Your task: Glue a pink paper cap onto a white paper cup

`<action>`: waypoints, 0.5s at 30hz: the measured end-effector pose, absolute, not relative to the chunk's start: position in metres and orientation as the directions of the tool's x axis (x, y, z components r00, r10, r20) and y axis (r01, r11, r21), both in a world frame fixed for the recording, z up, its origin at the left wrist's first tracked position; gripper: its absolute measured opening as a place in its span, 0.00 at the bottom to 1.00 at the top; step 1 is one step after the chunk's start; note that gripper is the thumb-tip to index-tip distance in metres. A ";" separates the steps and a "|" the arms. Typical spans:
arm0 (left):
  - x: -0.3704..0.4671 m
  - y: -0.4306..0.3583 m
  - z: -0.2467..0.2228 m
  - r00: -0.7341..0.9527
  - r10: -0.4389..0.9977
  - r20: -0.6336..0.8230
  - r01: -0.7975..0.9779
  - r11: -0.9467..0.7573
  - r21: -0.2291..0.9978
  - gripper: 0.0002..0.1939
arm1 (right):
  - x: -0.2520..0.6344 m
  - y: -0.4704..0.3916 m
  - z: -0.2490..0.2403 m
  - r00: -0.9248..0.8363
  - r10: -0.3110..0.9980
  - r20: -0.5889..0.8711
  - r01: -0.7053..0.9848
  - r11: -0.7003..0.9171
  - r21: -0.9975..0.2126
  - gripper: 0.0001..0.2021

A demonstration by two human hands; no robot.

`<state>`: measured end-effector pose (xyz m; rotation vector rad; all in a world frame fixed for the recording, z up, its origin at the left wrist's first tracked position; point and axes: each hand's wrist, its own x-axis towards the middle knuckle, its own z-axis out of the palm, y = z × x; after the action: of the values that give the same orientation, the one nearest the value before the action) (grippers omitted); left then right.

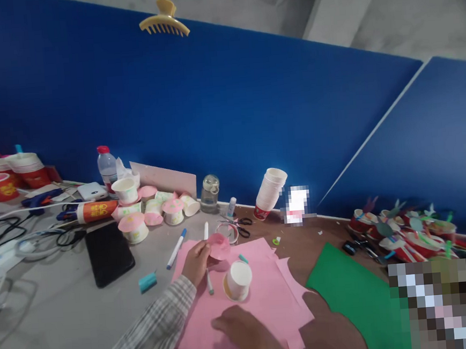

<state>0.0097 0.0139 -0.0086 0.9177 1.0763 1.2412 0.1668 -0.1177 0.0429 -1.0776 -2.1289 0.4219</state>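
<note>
Lying on cluttered table (156, 320), pink paper (269, 295), blue partition (227, 105) behind

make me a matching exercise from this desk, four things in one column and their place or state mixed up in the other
1. left hand
2. yellow hair clip
3. white paper cup nearest the hands
4. green sheet

A. on the pink paper
B. holding a round pink piece
C. right of the pink paper
D. at the top edge of the blue partition

Pairs: 1-B, 2-D, 3-A, 4-C
</note>
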 end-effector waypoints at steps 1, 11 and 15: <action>0.010 0.013 -0.008 0.006 0.993 -0.121 -0.261 0.119 0.958 0.20 | 0.156 -0.124 0.024 -0.431 0.789 0.438 0.573 0.614 -0.542 0.15; 0.007 0.016 -0.007 -0.011 0.995 -0.102 -0.286 0.094 0.954 0.21 | 0.132 -0.114 0.014 -0.187 0.945 0.269 0.459 0.326 -0.826 0.27; 0.003 0.021 -0.006 -0.054 0.995 -0.083 -0.307 0.062 0.950 0.21 | 0.139 -0.089 0.038 0.070 0.931 0.359 0.396 0.305 -0.866 0.20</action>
<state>0.0028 0.0207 -0.0056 0.8943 1.0578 1.3335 0.1386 -0.0888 0.0377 -1.2718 -1.5168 0.6361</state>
